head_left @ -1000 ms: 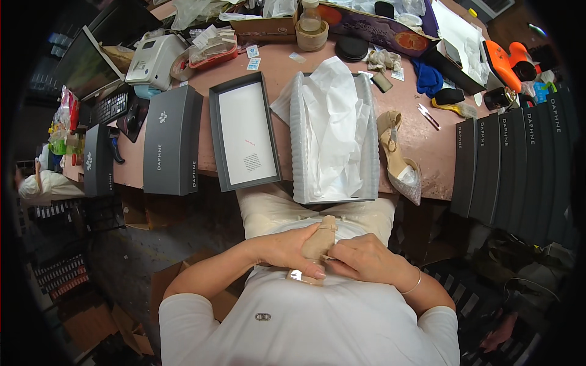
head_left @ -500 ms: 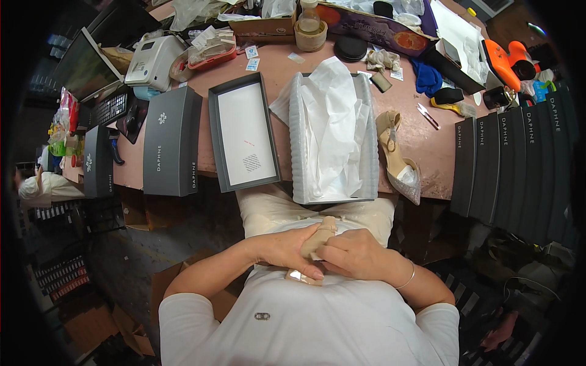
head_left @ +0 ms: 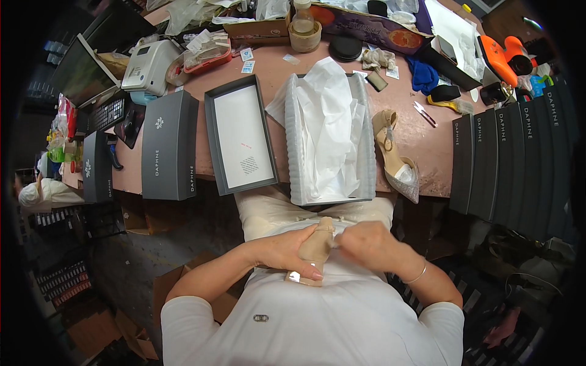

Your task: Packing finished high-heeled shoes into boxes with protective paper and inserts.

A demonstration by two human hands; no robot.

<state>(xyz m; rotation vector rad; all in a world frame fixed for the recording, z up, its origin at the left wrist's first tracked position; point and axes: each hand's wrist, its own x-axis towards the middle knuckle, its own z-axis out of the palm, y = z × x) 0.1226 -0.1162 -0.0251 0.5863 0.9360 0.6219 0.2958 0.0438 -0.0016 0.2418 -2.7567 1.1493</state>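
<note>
A beige high-heeled shoe point(head_left: 316, 244) rests in my lap, close against my body. My left hand point(head_left: 285, 251) is wrapped around its side, thumb near the sole. My right hand point(head_left: 367, 243) has its fingers pinched at the top of the shoe, on a strap or edge that I cannot make out. On the pink table ahead lies the matching beige and silver shoe point(head_left: 397, 158), to the right of an open grey shoebox point(head_left: 364, 152) lined with white tissue paper point(head_left: 328, 128).
A grey box lid point(head_left: 241, 140) lies upturned left of the open box, and a shut grey shoebox point(head_left: 168, 146) beyond it. Several dark grey boxes point(head_left: 513, 165) stand stacked at the right. A telephone point(head_left: 149, 64), a keyboard, a tape roll and an orange tool clutter the table's back.
My right hand has slid off the shoe's side toward the right and now pinches at its top. More of the shoe shows between my hands.
</note>
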